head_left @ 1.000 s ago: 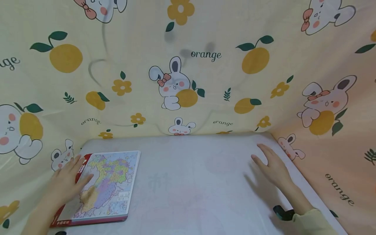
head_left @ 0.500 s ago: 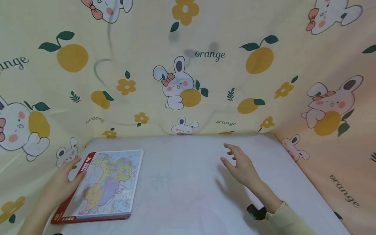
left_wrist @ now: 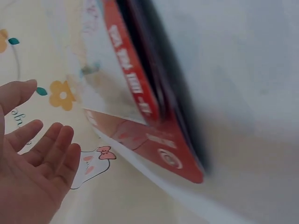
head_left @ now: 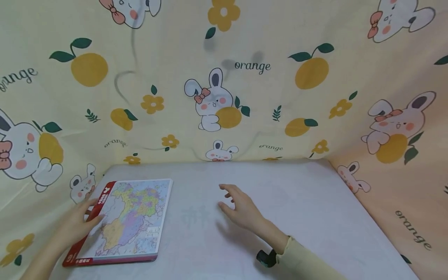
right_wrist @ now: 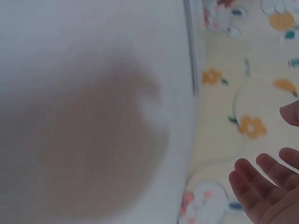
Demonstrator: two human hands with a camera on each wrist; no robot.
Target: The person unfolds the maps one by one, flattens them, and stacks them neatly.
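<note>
A flat rectangular board with a coloured map and a red border (head_left: 134, 221) lies at the left of the white table. In the left wrist view its red side (left_wrist: 133, 74) sits over a dark gap, with a second red-edged layer (left_wrist: 154, 154) beneath. My left hand (head_left: 73, 225) is at the board's left border, thumb and fingers spread apart; in the left wrist view the palm (left_wrist: 37, 182) shows with nothing in it. Over the middle of the table, to the right of the board, my right hand (head_left: 243, 210) hovers with loosely bent fingers and holds nothing.
The white tabletop (head_left: 315, 217) extends to the right, bearing the right hand's shadow. A cream cloth (head_left: 262, 89) printed with rabbits and oranges hangs behind the table and along both sides. A dark band-like object (head_left: 266, 258) sits at the right wrist.
My right hand has swept left from the table's right side toward the board. The left hand has drawn back from over the map to its red left border. The view has shifted slightly.
</note>
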